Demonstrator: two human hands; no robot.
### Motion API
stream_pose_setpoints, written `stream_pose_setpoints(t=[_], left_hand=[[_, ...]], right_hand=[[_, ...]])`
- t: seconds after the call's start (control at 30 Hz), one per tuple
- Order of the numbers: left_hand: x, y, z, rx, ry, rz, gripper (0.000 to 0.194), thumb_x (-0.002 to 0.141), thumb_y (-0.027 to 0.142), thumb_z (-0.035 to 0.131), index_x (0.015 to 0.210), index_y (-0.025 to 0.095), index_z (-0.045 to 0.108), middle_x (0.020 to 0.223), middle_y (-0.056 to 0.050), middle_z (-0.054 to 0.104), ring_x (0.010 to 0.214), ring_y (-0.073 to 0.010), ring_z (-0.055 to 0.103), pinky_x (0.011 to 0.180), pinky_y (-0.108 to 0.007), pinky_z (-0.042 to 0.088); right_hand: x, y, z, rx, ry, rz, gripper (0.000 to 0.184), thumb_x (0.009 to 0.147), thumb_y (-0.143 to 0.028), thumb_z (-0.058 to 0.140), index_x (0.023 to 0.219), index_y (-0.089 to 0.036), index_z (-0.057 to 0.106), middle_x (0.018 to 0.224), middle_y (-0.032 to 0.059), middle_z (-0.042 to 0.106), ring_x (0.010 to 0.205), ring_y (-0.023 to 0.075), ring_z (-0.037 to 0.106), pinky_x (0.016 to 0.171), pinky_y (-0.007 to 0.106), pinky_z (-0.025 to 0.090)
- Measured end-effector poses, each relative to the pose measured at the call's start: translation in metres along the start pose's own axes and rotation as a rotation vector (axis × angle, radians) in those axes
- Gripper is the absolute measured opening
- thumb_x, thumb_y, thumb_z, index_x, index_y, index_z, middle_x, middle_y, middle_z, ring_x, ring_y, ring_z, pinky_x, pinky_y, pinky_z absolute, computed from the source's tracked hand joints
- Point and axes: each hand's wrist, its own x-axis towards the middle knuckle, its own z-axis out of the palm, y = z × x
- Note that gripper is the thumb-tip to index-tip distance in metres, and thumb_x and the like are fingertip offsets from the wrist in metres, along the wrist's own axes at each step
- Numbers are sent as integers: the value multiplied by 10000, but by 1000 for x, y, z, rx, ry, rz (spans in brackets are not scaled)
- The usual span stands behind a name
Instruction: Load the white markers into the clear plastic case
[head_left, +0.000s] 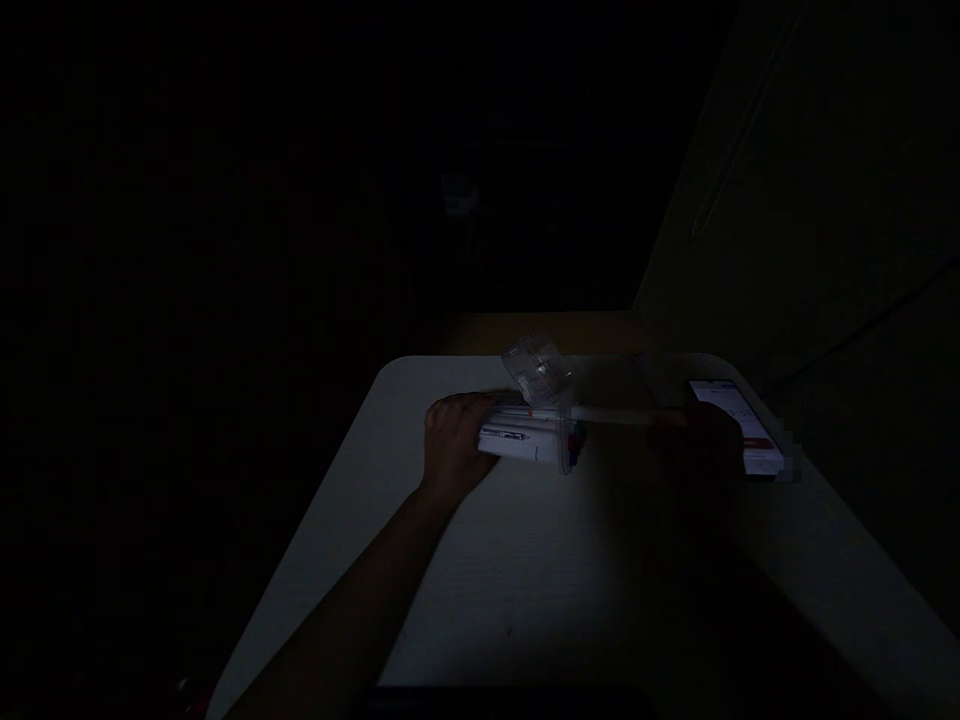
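My left hand (454, 445) is wrapped round the back end of a clear plastic box of white markers (517, 440), lying on its side on the table. Its mouth faces right, where several dark red, blue and green marker caps show. The box's transparent lid (538, 368) is tilted up above the mouth. In deep shadow to the right, my right hand (709, 435) is closed on one white marker (622, 414), held level with its left end at the mouth of the box. The fingers of that hand are hard to make out.
A lit smartphone (761, 455) lies at the right edge of the white table (480, 600), partly behind my right hand. A wall with a hanging cord (739, 150) stands to the right. Most of the surroundings are dark.
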Motion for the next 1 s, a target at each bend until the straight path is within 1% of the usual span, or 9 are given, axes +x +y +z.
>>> stream_pose_setpoints(t=[0.1,0.17,0.27,0.4,0.57,0.7,0.83,0.93,1.0], left_hand=[[0,0,-1,-4,4,19,418,765,280,696,1178,216,716,1162,-106,771,1104,-298,689,987,-432,491],[0,0,0,-5,2,19,420,768,282,692,1181,211,716,1163,-109,771,1103,-298,689,992,-434,493],[0,0,0,-4,-15,2,419,763,301,693,1171,207,719,1162,-113,767,1104,-303,686,1001,-444,495],[0,-1,0,-8,-30,-14,428,744,305,703,1164,227,719,1174,-102,767,1119,-299,681,1011,-434,492],[0,0,0,-12,-11,-19,405,747,287,701,1148,235,722,1157,-92,773,1109,-293,688,1010,-437,495],[0,1,0,-8,-3,-12,425,750,282,698,1168,211,718,1161,-109,768,1106,-299,690,999,-442,497],[0,0,0,-10,8,13,438,741,270,698,1175,209,713,1164,-105,768,1108,-295,690,1002,-440,497],[-1,-1,1,-9,9,19,445,742,264,699,1183,203,707,1169,-111,768,1110,-297,690,996,-438,496],[0,-2,1,-6,5,9,446,732,264,705,1173,202,708,1167,-112,767,1111,-302,688,997,-441,493]], right_hand=[[2,6,-1,-11,-11,-72,454,680,-509,805,993,-211,663,958,62,683,787,188,659,668,353,576],[6,12,-3,-107,-36,-144,411,700,-511,791,951,-206,682,940,79,682,820,207,663,693,371,586],[12,19,-9,-259,-155,-175,382,712,-527,789,916,-212,713,915,84,689,816,213,656,695,371,578],[11,20,-12,-266,-267,-218,378,770,-535,744,1007,-241,738,1023,85,726,915,224,682,759,368,581],[0,15,-7,-217,-256,-235,370,865,-516,658,1111,-250,734,1137,93,734,1048,245,695,875,419,584],[-4,11,-3,-179,-252,-161,460,912,-602,574,1146,-236,725,1030,96,741,998,260,698,952,501,551],[-7,0,-3,-205,-240,-146,545,947,-670,486,1136,-222,732,954,99,738,949,262,700,906,500,558],[-9,-7,-3,-238,-251,-148,583,972,-689,426,1097,-220,748,991,109,746,917,246,700,845,455,575],[-10,-10,-2,-233,-256,-131,622,961,-719,427,1119,-213,751,1040,120,752,923,245,703,860,456,580]])
